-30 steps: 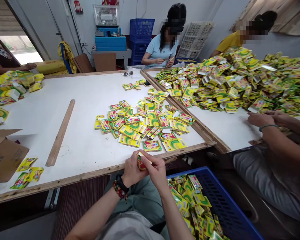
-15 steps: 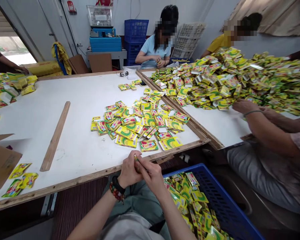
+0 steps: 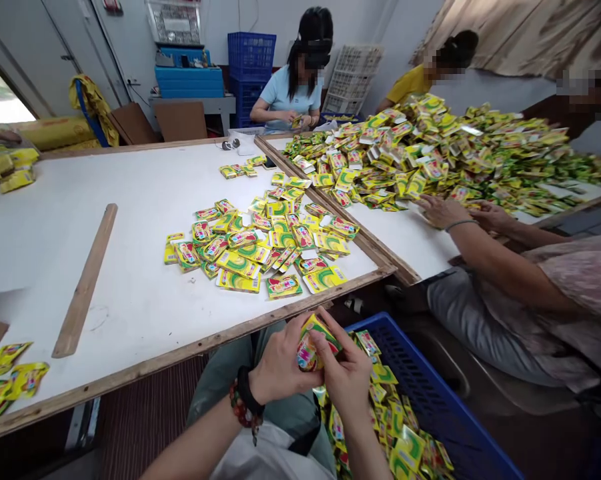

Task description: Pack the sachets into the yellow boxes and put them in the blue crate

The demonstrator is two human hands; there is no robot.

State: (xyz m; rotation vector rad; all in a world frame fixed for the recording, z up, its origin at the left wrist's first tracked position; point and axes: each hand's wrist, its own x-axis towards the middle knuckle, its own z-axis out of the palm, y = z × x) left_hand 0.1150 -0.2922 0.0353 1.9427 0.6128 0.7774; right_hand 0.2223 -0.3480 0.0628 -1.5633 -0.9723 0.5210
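Head view: one small box (image 3: 309, 351) is held between the left hand (image 3: 283, 360) and the right hand (image 3: 349, 373), just off the near edge of the table (image 3: 145, 260) and beside the blue basket (image 3: 427, 383). Left fingers are curled around the box's left side; the right thumb is laid across its printed face. Half a second ago the box was mostly covered by the fingers; now the printed face is exposed, and both hands have been shifted toward the basket. Judged: the box has been turned over in the grip, with handling unfinished and release not yet made. Whether its end is closed cannot be told. Loose boxes (image 3: 237, 263) are spread on the table; packets (image 3: 407, 447) are heaped in the basket.
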